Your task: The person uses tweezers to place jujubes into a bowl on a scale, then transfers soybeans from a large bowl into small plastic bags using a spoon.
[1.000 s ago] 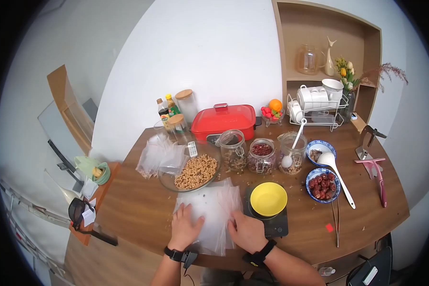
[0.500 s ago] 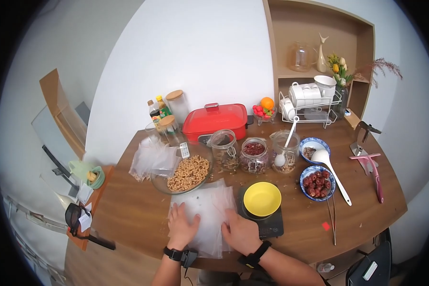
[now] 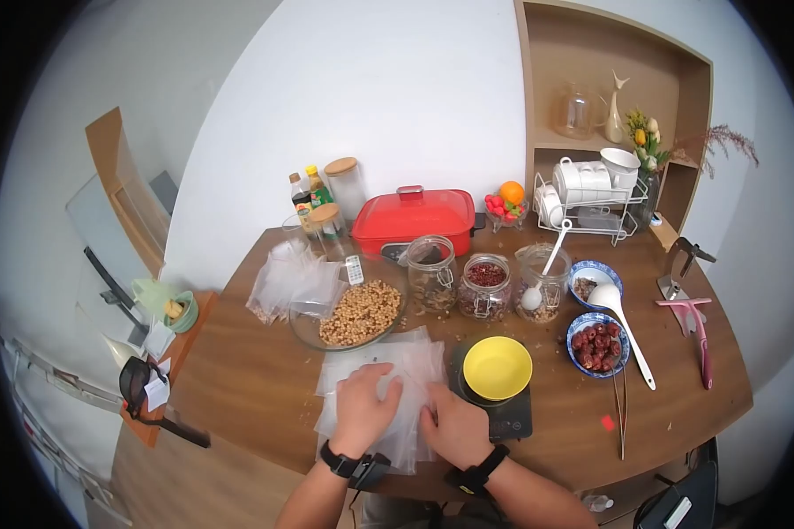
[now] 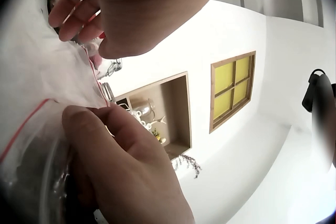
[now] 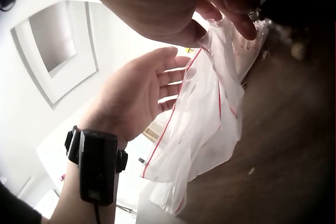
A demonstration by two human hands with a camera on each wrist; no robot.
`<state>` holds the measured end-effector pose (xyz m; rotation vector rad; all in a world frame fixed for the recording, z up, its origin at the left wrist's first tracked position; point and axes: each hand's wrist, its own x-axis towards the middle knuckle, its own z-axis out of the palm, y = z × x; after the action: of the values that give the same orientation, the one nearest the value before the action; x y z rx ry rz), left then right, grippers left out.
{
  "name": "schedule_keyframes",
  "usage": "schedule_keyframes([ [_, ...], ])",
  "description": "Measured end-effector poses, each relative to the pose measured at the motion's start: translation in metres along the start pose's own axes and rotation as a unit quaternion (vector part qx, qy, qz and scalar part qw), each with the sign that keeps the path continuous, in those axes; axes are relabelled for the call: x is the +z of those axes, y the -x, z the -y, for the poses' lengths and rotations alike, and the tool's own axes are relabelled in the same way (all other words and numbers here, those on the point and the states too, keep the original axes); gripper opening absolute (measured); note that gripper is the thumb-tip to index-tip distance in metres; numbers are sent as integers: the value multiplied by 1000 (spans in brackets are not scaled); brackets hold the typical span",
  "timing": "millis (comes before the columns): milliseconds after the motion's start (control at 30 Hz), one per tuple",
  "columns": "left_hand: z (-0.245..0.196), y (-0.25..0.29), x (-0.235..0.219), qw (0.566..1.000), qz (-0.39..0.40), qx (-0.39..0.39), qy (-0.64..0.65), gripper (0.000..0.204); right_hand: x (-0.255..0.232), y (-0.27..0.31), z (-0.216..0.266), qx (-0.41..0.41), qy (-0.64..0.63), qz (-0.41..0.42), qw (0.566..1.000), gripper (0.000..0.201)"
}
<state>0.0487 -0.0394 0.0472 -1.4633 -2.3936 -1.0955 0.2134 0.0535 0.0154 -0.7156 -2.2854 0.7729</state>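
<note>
The person at the counter [image 3: 229, 361] has both hands over a messy pile of clear plastic bags [image 3: 423, 354]. The pile lies flat at the near side, right in front of the person, and some of the bags have red lines near the top. The right hand [image 3: 460, 428] pinches the edge of the bags between thumb and fingers. The left hand [image 3: 366, 410] lies over the middle of the pile, with its fingers straight and a bit spread. I can't tell if they touch the plastic.

Just beside the right hand is a flat black scale [image 3: 516, 425] with a yellow bowl [image 3: 498, 360] sitting on it. Off to the right, thin metal tweezers [image 3: 623, 414] lean on a blue and white bowl full of dark red fruit [image 3: 598, 346].

Past the pile is a big glass bowl [image 3: 300, 333] with lots of small tan bits [image 3: 362, 313] in it. More plastic bags [image 3: 278, 280] lie beside it, and some hang over its rim.

A bit farther are three glass jars in a row. The middle jar [image 3: 485, 300] has dark red bits, and the right jar [image 3: 551, 286] has a white spoon [image 3: 556, 251] in it. At the back, near the wall, sits a red cooker [image 3: 415, 220] with its lid on.
</note>
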Motion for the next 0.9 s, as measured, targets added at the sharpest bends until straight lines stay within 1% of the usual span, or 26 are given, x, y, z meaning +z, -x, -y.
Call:
schedule_keyframes([
  [33, -2, -5, 4, 999, 14, 1, 31, 26, 0, 0, 0, -2, -3, -1, 1000, 35],
  [67, -5, -10, 9, 997, -28, 50, 49, 19, 0, 0, 0, -6, -5, -2, 1000, 34],
  [167, -13, -21, 10, 997, 27, -33, 70, 16, 0, -1, 0, -5, -1, 3, 1000, 33],
  [267, -6, -25, 13, 997, 6, -44, 65, 15, 0, -2, 2, 0, 7, 13, 1000, 34],
  [367, 2, -26, 20, 998, 3, -49, 39, 20, 1, -2, 1, 0, 15, 10, 1000, 35],
  [467, -8, -34, 20, 996, -12, -71, 44, 26, 3, -2, 1, 0, 19, 11, 1000, 35],
  [567, 0, -40, 32, 995, -8, -76, 55, 28, 3, -3, 1, -9, 27, 5, 1000, 35],
  [667, 17, -35, 49, 993, 21, -98, 63, 28, 4, -3, 1, 0, 27, 1, 1000, 34],
  [767, 35, -28, 63, 990, 2, -88, 110, 22, 4, -2, 2, 7, 39, -1, 999, 34],
  [800, 40, -25, 69, 990, -12, -61, 128, 20, 4, -1, 2, -8, 41, -13, 999, 34],
  [833, 46, -24, 75, 988, -26, -33, 152, 17, 9, 0, -2, -2, 36, -14, 999, 32],
  [867, 45, -23, 75, 986, -12, -40, 161, 16, 10, 1, -3, -4, 35, -20, 999, 31],
  [900, 41, -23, 70, 985, 3, -46, 168, 15, 12, 2, -5, 21, 23, 0, 1000, 31],
])
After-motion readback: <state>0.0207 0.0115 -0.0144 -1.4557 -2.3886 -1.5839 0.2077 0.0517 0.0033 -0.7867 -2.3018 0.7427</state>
